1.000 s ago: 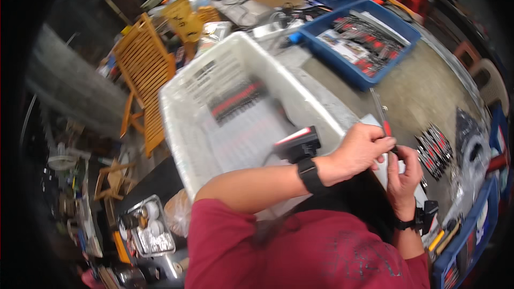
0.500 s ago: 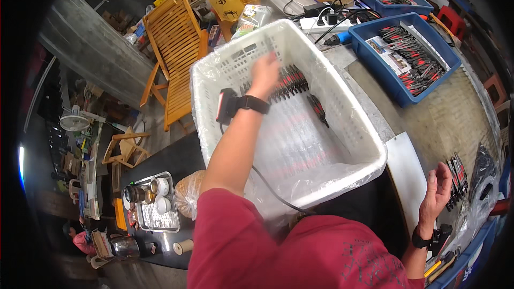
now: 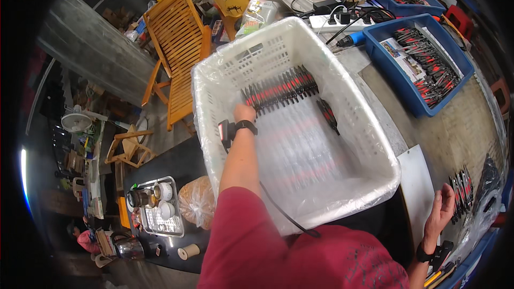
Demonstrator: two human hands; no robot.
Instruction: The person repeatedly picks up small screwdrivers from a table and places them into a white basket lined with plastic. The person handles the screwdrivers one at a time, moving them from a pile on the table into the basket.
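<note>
Inside a white plastic crate lined with clear film, a row of slender black-and-red tools lies side by side toward the far end. My left hand is closed at the row's left end, touching it; its fingertips are hidden. One separate black-and-red tool rests by the crate's right wall. Through the translucent sheet on the crate floor, reddish bands show faintly. Off to the right, my right hand has its fingers stretched out, beside a small group of the same tools on the bench.
Blue bins of similar tools stand at the back right. A power strip with cables lies behind the crate. At left are a wooden folding chair, a metal tray with cups, and a filled plastic bag.
My left hand has moved from above the row's middle toward me and left, down to its left end. The right hand stays beside the bench tools. The view has shifted slightly.
</note>
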